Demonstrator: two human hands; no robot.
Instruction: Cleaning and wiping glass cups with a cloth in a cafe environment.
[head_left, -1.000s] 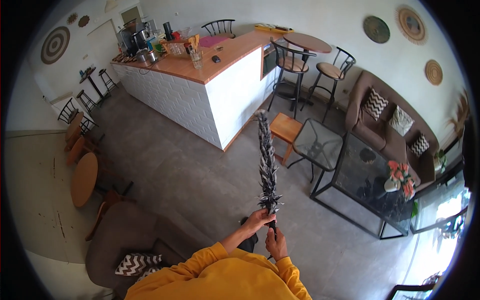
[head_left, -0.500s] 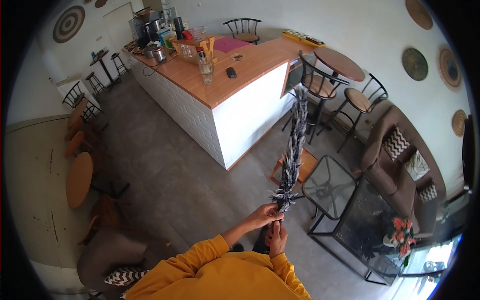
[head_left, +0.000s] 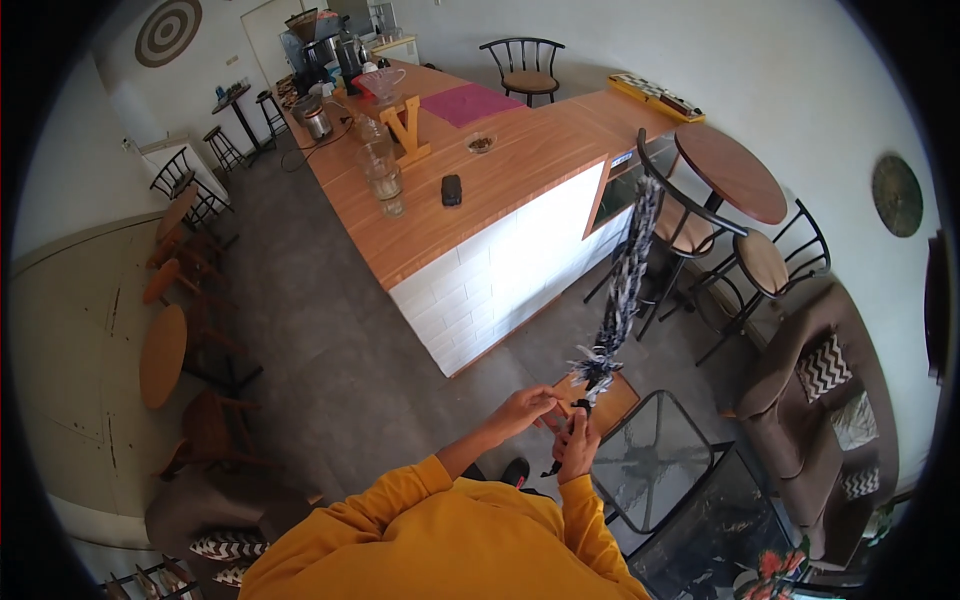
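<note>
A long grey-and-black feather duster (head_left: 625,275) points up and away from me, tilted a little to the right. Its dark handle is in my right hand (head_left: 577,445), whose fingers wrap round it just below the fluffy base. My left hand (head_left: 528,410) is just left of the handle, open, with its fingers reaching toward it and nothing seen in them. The feathered tip overlaps a black bar chair (head_left: 685,235) in view. Below the duster's base is a small wooden stool (head_left: 615,400).
Ahead stands a counter (head_left: 440,240) with a black object (head_left: 452,190), glasses (head_left: 383,180), a small bowl (head_left: 480,143) and a wooden letter (head_left: 407,132). A glass table (head_left: 655,460) and brown sofa (head_left: 790,400) are at right. Round tables (head_left: 163,355) line the left.
My left hand has come off the duster's handle. The duster has shifted right in my right hand, and the counter appears closer as I have moved forward.
</note>
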